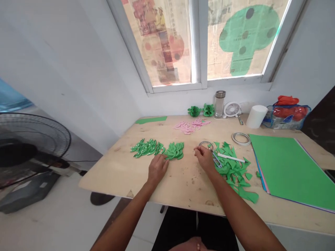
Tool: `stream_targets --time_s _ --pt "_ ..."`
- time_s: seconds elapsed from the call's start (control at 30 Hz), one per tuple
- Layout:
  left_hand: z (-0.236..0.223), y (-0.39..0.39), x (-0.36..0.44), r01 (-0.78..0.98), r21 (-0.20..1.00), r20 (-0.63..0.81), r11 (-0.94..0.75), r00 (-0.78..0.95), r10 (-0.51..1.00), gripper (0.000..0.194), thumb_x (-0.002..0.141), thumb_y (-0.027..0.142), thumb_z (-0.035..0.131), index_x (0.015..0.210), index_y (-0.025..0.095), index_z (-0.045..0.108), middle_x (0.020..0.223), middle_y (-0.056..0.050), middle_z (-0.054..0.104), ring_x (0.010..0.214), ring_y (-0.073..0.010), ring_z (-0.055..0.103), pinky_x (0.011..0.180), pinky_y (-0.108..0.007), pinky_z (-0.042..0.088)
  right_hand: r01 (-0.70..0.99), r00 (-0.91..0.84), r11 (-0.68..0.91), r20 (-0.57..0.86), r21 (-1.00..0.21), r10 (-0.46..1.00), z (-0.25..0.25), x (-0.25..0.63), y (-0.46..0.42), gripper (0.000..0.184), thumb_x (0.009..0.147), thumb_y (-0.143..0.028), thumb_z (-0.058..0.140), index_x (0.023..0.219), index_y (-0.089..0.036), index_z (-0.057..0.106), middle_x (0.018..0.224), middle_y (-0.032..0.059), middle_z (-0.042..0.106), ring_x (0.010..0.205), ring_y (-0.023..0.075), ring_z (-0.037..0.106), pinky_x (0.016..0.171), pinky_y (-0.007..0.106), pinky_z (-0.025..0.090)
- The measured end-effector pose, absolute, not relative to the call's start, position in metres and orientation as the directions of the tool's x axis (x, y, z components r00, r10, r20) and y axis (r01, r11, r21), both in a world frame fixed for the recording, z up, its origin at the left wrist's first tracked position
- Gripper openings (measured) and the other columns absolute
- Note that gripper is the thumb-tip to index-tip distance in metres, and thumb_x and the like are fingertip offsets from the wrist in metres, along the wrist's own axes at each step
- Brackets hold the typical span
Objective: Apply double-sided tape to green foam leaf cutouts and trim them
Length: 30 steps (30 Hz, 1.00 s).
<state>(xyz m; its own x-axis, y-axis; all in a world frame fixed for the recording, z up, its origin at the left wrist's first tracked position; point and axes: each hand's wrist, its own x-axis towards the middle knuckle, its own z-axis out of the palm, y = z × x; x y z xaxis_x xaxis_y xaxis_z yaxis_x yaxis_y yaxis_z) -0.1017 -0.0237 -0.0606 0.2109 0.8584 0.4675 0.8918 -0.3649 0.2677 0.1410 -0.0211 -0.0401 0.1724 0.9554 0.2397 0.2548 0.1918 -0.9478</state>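
Observation:
My left hand (157,168) rests palm down on the wooden table, fingers loosely bent and nothing visible held in it. Its fingertips are at the near edge of two piles: green paper leaves with white spots (148,147) and plain green paper leaves (175,150). Thumb and fingers of my right hand (204,158) are pinched together above the table; whatever they hold is too small to make out. Just behind that hand lies a roll of tape (206,143). Scissors (216,160) and a white pen (232,158) lie beside it on green paper scraps (231,172).
A stack of coloured sheets (290,170), green on top, covers the table's right side. Another tape roll (241,138) sits behind the scraps. Pink paper pieces (190,125) lie farther back. A glass bottle (219,104), small white fan (231,109) and white roll (257,116) line the wall.

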Motion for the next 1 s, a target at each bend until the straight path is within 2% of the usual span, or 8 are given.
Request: stream_targets --time_s 0.23,0.6,0.73,0.9,1.0 --pt "-0.06 -0.016 -0.099 0.864 0.231 0.421 -0.447 0.325 0.847 0.018 0.08 0.033 0.051 0.09 0.02 0.059 0.088 -0.009 0.063 0.089 -0.025 0.057 0.08 -0.036 0.043 0.362 0.113 0.198 0.253 -0.911 0.961 -0.041 0.136 -0.027 0.02 0.076 -0.028 0.048 0.081 -0.016 0.063 0.059 0.0004 0.061 0.052 0.0133 0.052 0.051 0.023 0.037" --pt "-0.057 -0.01 -0.098 0.85 0.278 0.466 -0.448 0.288 0.836 0.013 0.08 0.024 0.049 0.076 0.02 0.06 0.08 -0.007 0.063 0.079 -0.0229 0.059 0.071 -0.034 0.044 0.406 0.075 0.188 0.238 -0.894 0.968 -0.038 0.132 -0.03 0.023 0.079 -0.029 0.047 0.088 -0.014 0.062 0.061 0.0014 0.061 0.057 0.0136 0.054 0.051 0.022 0.039" --pt "-0.057 -0.01 -0.1 0.825 0.348 0.493 -0.446 0.243 0.835 0.015 0.081 0.022 0.047 0.073 0.02 0.06 0.075 -0.006 0.064 0.075 -0.0206 0.06 0.069 -0.031 0.044 0.416 0.064 0.197 0.245 -0.888 0.967 -0.037 0.13 -0.031 0.022 0.079 -0.028 0.047 0.088 -0.014 0.062 0.063 0.0023 0.062 0.059 0.0139 0.055 0.053 0.022 0.041" --pt "-0.054 -0.013 -0.105 0.808 0.457 0.539 -0.372 0.081 0.838 0.016 0.081 0.024 0.046 0.077 0.018 0.06 0.072 -0.005 0.065 0.067 -0.0172 0.059 0.063 -0.027 0.043 0.414 0.058 0.207 0.252 -0.887 0.966 -0.036 0.129 -0.032 0.022 0.079 -0.028 0.047 0.088 -0.014 0.062 0.063 0.0023 0.061 0.058 0.0131 0.053 0.052 0.022 0.041" --pt "-0.051 -0.017 -0.103 0.792 0.474 0.598 -0.385 0.032 0.801 0.015 0.081 0.024 0.047 0.078 0.018 0.06 0.072 -0.005 0.066 0.066 -0.0163 0.059 0.062 -0.026 0.044 0.403 0.054 0.21 0.252 -0.891 0.966 -0.034 0.129 -0.033 0.022 0.08 -0.028 0.048 0.086 -0.014 0.063 0.063 0.0023 0.061 0.057 0.0128 0.053 0.052 0.022 0.04"
